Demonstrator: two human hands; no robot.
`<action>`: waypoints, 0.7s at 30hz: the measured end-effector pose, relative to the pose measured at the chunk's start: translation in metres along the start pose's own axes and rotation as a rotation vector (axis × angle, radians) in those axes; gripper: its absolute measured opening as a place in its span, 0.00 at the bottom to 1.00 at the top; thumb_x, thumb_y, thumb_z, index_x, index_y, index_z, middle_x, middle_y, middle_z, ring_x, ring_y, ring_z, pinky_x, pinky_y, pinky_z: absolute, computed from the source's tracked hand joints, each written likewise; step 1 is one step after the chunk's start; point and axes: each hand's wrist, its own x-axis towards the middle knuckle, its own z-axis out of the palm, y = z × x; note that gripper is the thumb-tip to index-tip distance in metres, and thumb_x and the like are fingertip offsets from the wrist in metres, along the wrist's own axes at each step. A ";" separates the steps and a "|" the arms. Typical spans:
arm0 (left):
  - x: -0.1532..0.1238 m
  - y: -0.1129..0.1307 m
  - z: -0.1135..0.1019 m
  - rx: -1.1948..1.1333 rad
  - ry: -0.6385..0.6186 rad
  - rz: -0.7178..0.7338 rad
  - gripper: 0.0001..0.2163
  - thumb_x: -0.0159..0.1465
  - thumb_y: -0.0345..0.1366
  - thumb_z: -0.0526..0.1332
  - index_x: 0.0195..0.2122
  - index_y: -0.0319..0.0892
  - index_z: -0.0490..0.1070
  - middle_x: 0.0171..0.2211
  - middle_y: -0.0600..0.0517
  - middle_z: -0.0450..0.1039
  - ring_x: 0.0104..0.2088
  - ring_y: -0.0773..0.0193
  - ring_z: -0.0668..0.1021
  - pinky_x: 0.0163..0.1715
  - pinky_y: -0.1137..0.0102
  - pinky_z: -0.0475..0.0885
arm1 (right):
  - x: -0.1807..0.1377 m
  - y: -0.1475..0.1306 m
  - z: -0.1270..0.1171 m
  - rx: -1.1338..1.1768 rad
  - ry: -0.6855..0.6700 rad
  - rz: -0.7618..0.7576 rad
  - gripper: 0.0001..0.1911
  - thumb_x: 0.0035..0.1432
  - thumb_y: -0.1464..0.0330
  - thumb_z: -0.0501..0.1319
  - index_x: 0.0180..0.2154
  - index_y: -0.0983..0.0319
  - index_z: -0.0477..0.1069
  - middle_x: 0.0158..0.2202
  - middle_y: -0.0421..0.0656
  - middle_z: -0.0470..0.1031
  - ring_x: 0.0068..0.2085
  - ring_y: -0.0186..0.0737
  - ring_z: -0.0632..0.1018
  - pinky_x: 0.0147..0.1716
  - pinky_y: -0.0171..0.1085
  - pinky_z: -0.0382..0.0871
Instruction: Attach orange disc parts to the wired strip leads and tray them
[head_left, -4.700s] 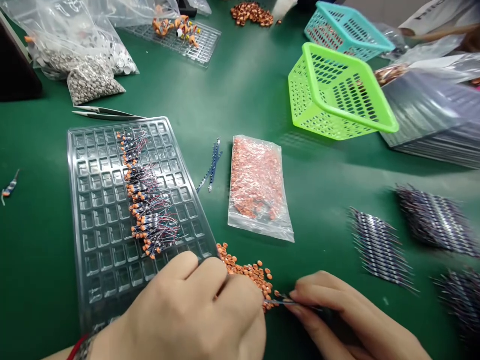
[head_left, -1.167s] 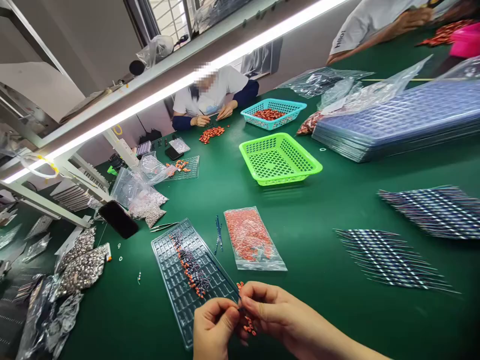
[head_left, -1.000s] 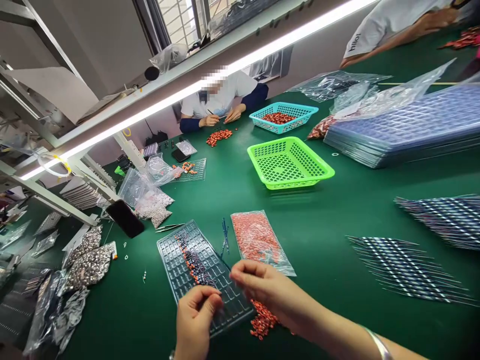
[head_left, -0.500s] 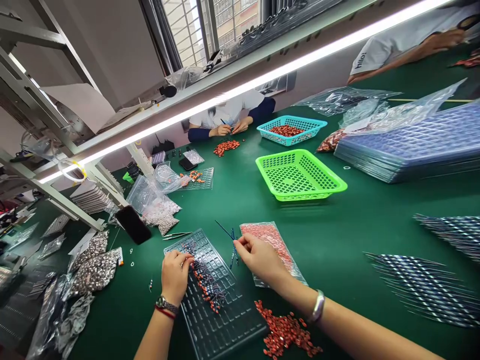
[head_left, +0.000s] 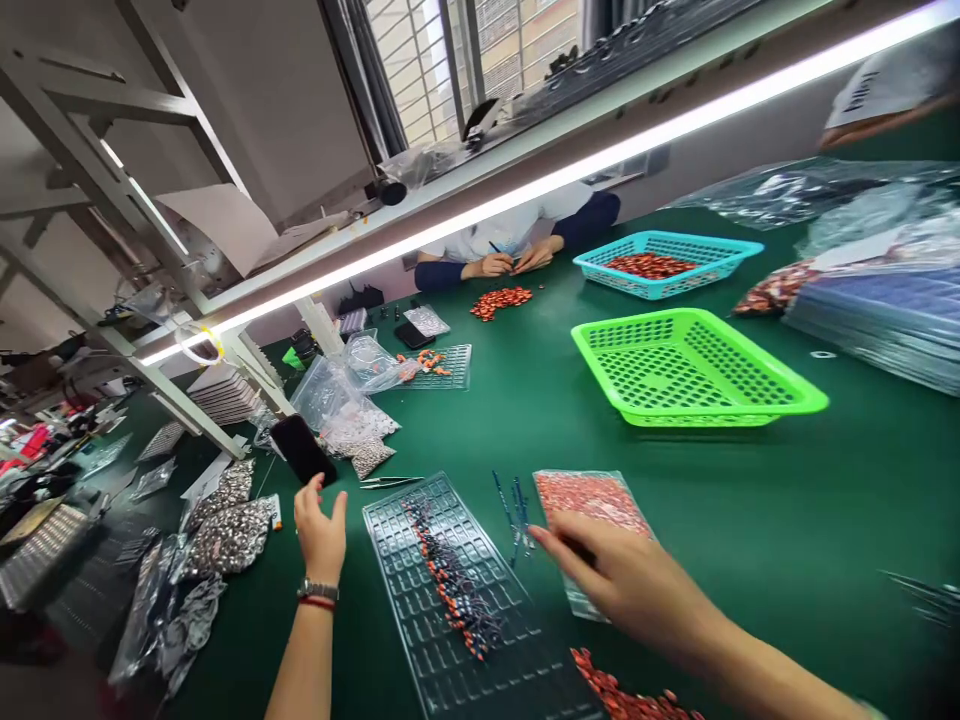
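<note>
My left hand (head_left: pixel 321 532) has its fingers apart and holds nothing. Its fingertips are at the lower corner of a black phone (head_left: pixel 298 445); whether they touch it I cannot tell. My right hand (head_left: pixel 619 575), slightly blurred, is over a clear bag of small orange-pink pieces (head_left: pixel 592 492). Its fingers are parted, with nothing visible in them. Just beyond its fingertips lie several thin blue sticks (head_left: pixel 517 505). Between my hands is a dark compartment tray (head_left: pixel 409 610), with a row of small orange-and-blue pieces with dark wires (head_left: pixel 450 585) on it.
Tweezers (head_left: pixel 391 482) lie behind the tray. Loose red pieces (head_left: pixel 626 695) are at the front. A green basket (head_left: pixel 697 415) and a blue basket (head_left: pixel 667 285) of red pieces stand farther back. Bags of metal parts (head_left: pixel 229 535) lie left. Across the table, a person's hands (head_left: pixel 517 260) work.
My left hand has left the tray and moved left to the phone. My right hand has let go of the thin stick, which now lies near the others. The view has shifted.
</note>
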 end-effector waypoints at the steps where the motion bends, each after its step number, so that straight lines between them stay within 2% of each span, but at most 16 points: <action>1: 0.013 -0.009 -0.001 0.018 0.087 -0.070 0.18 0.67 0.42 0.60 0.55 0.41 0.65 0.53 0.44 0.67 0.49 0.54 0.74 0.49 0.53 0.72 | -0.007 0.003 -0.002 0.011 0.025 -0.021 0.26 0.68 0.55 0.44 0.19 0.57 0.57 0.18 0.41 0.66 0.21 0.42 0.71 0.22 0.38 0.60; 3: 0.040 -0.021 0.003 0.044 0.204 -0.183 0.21 0.66 0.42 0.60 0.57 0.41 0.63 0.57 0.43 0.64 0.53 0.51 0.72 0.52 0.50 0.70 | -0.021 0.010 -0.003 0.063 0.118 -0.119 0.30 0.70 0.53 0.44 0.18 0.58 0.59 0.20 0.42 0.67 0.23 0.41 0.72 0.24 0.37 0.64; 5: 0.063 -0.026 0.013 0.058 0.264 -0.266 0.21 0.66 0.43 0.61 0.58 0.42 0.63 0.58 0.43 0.63 0.55 0.50 0.70 0.53 0.48 0.68 | -0.034 0.016 -0.003 0.087 0.161 -0.199 0.30 0.71 0.52 0.45 0.20 0.58 0.66 0.26 0.45 0.72 0.28 0.42 0.75 0.28 0.37 0.69; 7: 0.080 -0.026 0.026 0.063 0.294 -0.333 0.22 0.66 0.43 0.61 0.58 0.42 0.63 0.59 0.43 0.62 0.56 0.49 0.70 0.54 0.48 0.68 | -0.047 0.022 -0.005 0.061 0.255 -0.217 0.29 0.71 0.51 0.47 0.23 0.58 0.68 0.33 0.47 0.74 0.35 0.45 0.77 0.33 0.38 0.71; 9: 0.091 -0.024 0.037 0.064 0.314 -0.391 0.21 0.66 0.42 0.61 0.58 0.42 0.63 0.59 0.43 0.62 0.56 0.49 0.70 0.54 0.48 0.68 | -0.057 0.028 -0.009 0.024 0.324 -0.196 0.29 0.70 0.50 0.49 0.22 0.58 0.67 0.37 0.49 0.74 0.39 0.48 0.77 0.36 0.41 0.71; 14: 0.104 -0.024 0.051 0.066 0.349 -0.468 0.20 0.66 0.42 0.60 0.57 0.41 0.63 0.57 0.43 0.64 0.54 0.51 0.71 0.52 0.50 0.70 | -0.066 0.037 -0.023 0.000 0.402 -0.077 0.29 0.68 0.48 0.49 0.20 0.57 0.63 0.36 0.47 0.74 0.37 0.49 0.78 0.34 0.42 0.71; 18: 0.108 -0.026 0.053 0.036 0.357 -0.482 0.20 0.66 0.41 0.61 0.57 0.41 0.63 0.58 0.43 0.64 0.54 0.51 0.71 0.52 0.50 0.70 | -0.065 0.038 -0.024 0.036 0.431 -0.067 0.29 0.67 0.46 0.51 0.20 0.56 0.64 0.35 0.46 0.75 0.35 0.46 0.79 0.30 0.39 0.73; 21: 0.105 -0.027 0.054 -0.012 0.356 -0.479 0.21 0.66 0.41 0.61 0.58 0.42 0.63 0.58 0.43 0.63 0.55 0.50 0.71 0.53 0.49 0.69 | -0.064 0.046 -0.023 0.039 0.465 -0.034 0.32 0.62 0.40 0.51 0.18 0.56 0.65 0.32 0.45 0.75 0.33 0.46 0.79 0.30 0.39 0.74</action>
